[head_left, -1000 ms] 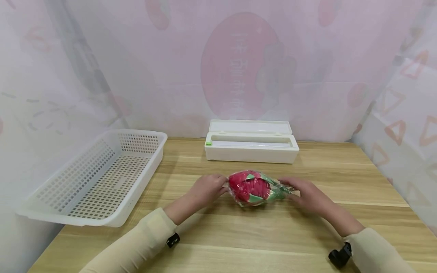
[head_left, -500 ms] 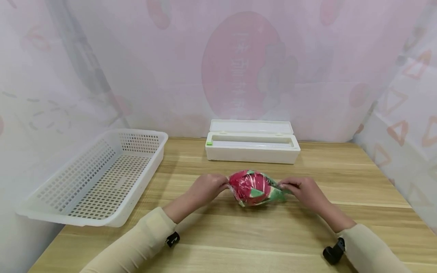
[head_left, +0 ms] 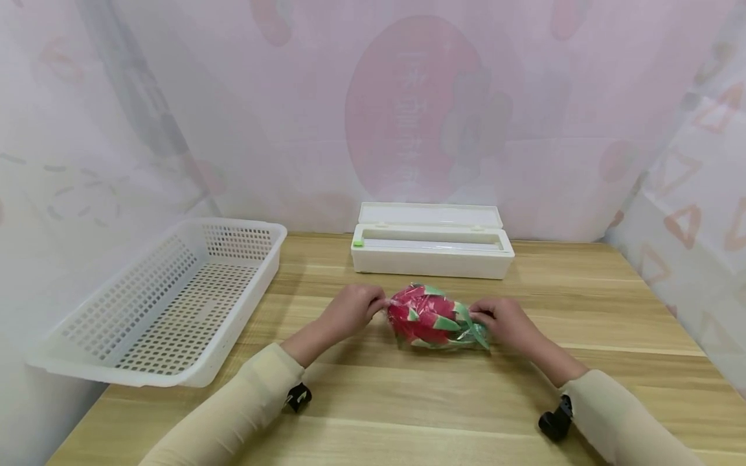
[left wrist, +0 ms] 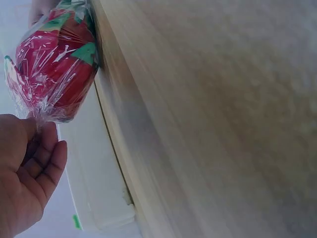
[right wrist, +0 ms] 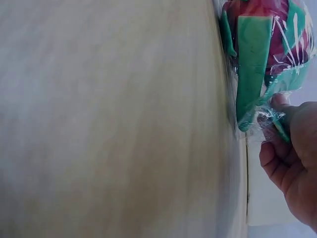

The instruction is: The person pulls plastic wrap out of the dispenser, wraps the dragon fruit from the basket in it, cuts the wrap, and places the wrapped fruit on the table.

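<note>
A red dragon fruit with green scales (head_left: 428,317) is wrapped in clear plastic film, just above or on the wooden table between both hands. My left hand (head_left: 351,312) pinches the gathered, twisted film at its left end; the left wrist view shows thumb and fingers of that hand (left wrist: 29,171) on the twist below the fruit (left wrist: 57,64). At the other end my right hand (head_left: 506,321) pinches film by the green leaf tips. In the right wrist view, film bunches at the fingertips (right wrist: 280,99) beside the long green scales of the fruit (right wrist: 253,59).
Behind the fruit stands a white cling film box (head_left: 434,262), its lid raised and a roll inside. A white perforated basket (head_left: 233,323) sits at the left of the wooden table (head_left: 408,414). Printed cloth walls (head_left: 291,129) enclose the back and sides.
The wrapped fruit has turned over, showing different scales, and sits slightly higher in view. My right hand has shifted left and now pinches the right end; my left hand keeps its pinch.
</note>
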### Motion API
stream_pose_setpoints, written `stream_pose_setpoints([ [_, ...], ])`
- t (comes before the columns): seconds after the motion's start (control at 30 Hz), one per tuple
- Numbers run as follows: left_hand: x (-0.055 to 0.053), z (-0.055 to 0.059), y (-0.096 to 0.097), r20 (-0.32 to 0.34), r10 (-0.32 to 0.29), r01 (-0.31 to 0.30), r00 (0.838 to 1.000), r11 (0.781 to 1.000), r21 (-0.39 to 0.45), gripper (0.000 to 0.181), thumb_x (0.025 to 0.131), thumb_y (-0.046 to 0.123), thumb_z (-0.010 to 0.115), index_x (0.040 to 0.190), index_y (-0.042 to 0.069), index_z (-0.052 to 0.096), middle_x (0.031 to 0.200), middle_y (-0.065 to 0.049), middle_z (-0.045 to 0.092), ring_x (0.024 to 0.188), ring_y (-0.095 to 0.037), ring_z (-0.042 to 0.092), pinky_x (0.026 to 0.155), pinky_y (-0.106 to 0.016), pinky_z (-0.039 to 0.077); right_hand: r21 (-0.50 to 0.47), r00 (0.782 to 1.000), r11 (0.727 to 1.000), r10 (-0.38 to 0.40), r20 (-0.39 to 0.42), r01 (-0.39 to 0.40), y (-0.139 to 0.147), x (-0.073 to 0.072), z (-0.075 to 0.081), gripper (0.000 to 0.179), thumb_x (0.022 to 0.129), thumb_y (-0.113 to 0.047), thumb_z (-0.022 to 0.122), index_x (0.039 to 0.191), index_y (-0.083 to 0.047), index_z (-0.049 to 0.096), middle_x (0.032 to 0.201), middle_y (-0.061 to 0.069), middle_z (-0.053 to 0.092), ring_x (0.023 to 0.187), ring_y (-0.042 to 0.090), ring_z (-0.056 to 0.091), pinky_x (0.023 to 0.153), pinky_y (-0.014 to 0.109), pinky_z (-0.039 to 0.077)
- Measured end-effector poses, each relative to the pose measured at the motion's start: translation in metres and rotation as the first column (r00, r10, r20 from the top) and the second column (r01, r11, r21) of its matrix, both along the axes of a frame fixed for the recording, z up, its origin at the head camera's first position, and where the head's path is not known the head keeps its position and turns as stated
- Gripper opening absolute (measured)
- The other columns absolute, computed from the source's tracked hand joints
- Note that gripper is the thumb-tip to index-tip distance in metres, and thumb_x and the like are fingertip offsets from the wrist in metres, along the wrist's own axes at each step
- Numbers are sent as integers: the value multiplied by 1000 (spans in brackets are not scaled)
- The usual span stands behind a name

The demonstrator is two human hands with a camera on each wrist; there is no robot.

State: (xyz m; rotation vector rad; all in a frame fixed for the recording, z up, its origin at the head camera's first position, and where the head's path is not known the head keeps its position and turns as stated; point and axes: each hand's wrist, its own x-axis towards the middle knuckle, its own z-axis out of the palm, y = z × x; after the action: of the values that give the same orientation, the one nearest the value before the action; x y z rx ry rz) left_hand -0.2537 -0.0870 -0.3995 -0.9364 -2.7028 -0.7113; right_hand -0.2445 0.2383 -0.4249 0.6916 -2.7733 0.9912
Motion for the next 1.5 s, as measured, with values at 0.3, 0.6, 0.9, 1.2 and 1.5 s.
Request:
stream_pose_setpoints([
  [0.3,-5,0,-3,114,62,-64,992,998,10,13,95,22,65,85,13,67,72,8,58,64,-9,52,58,-25,47,-11,997,999,41,72,-41,5,0,4,17,97,-14,60,101,-7,74,93,0,70,76,13,58,66,29,50],
  [0.6,-4,-1,-7,0,-53,53,999,994,98,10,93,14,67,102,10,68,95,1,69,81,-8,65,71,-21,52,-97,960,977,205,192,-189,25,8,6,44,89,-8,70,131,-2,59,118,14,64,98,24,63,78,31,54],
  [0.9,2,-3,-13,18,-215,212,976,971,109,32,82,11,79,109,6,64,103,-4,67,89,-14,65,73,-27,55,-34,982,987,161,100,-158,20,7,5,39,84,-4,74,122,1,66,109,13,69,88,18,64,72,29,55],
  [1.2,0,-10,-9,-101,-241,250,965,964,89,27,80,2,78,104,4,64,96,-4,67,83,-11,64,73,-23,54,18,999,999,51,16,-52,11,5,5,14,87,-6,72,100,-4,77,94,6,73,88,19,68,70,29,54],
  [1.5,0,-6,-5,-222,-201,216,954,975,45,6,85,10,74,88,7,70,82,0,69,74,-7,63,67,-18,52,12,999,1000,18,31,-18,8,2,6,9,87,-3,70,93,-5,77,89,5,73,85,16,68,69,27,54],
])
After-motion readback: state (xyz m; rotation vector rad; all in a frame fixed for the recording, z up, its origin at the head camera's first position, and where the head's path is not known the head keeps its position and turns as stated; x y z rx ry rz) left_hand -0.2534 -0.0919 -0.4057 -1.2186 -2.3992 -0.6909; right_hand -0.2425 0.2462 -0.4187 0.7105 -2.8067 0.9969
